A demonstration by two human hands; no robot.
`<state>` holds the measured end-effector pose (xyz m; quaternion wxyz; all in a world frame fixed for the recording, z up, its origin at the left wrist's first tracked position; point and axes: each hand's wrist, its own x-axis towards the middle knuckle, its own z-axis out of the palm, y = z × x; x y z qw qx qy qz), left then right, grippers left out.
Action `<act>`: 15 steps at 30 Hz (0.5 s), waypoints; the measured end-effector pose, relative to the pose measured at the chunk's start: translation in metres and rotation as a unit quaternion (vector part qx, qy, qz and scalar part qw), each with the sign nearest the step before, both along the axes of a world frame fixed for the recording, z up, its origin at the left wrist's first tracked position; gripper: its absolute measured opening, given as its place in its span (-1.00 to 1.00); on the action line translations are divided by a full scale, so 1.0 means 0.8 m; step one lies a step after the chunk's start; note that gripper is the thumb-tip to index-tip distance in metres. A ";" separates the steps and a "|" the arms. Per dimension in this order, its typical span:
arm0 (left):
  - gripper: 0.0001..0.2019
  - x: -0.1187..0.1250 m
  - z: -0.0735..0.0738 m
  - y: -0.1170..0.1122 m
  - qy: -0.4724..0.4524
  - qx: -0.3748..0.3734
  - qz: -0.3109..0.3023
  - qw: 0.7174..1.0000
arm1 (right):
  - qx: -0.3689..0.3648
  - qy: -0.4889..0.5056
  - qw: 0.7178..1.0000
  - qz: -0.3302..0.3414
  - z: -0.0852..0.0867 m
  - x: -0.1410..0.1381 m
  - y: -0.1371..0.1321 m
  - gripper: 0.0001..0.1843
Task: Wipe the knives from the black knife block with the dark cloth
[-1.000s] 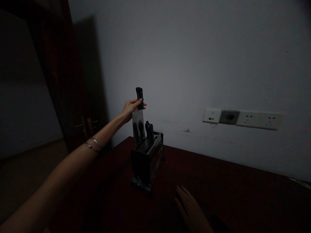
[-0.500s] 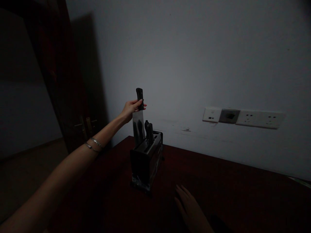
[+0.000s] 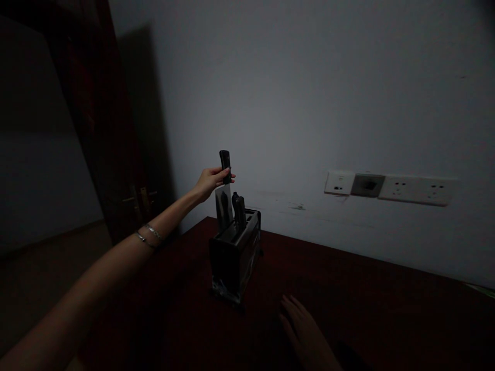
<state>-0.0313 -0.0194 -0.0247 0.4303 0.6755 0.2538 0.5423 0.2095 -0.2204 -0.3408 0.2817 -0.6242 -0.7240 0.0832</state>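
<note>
My left hand [image 3: 212, 181] grips the black handle of a broad-bladed cleaver [image 3: 223, 208], thumb and fingers closed around it. The cleaver stands upright, its lower blade down in a slot of the knife block [image 3: 226, 270]. This block is dark and box-shaped, with shiny wrapping at its base. Black-handled tools [image 3: 240, 211] stick up from its top beside the blade; what kind they are is too dark to tell. My right hand [image 3: 303, 327] lies on the table to the right of the block, fingers stretched out, holding nothing.
The dark red table [image 3: 328, 268] meets a pale wall behind it. A row of wall sockets [image 3: 398, 187] runs along the wall at the right. At the left stands a dark door frame with a door handle [image 3: 144, 198]. The light is dim.
My left hand has lowered the cleaver, so less blade shows above the block. The right hand stays where it was. The view has shifted slightly.
</note>
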 end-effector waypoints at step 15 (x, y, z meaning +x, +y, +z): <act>-0.81 -0.009 -0.039 -0.012 0.034 -0.036 0.000 0.999 | 0.028 0.002 1.000 0.006 -0.014 0.003 0.004 -0.49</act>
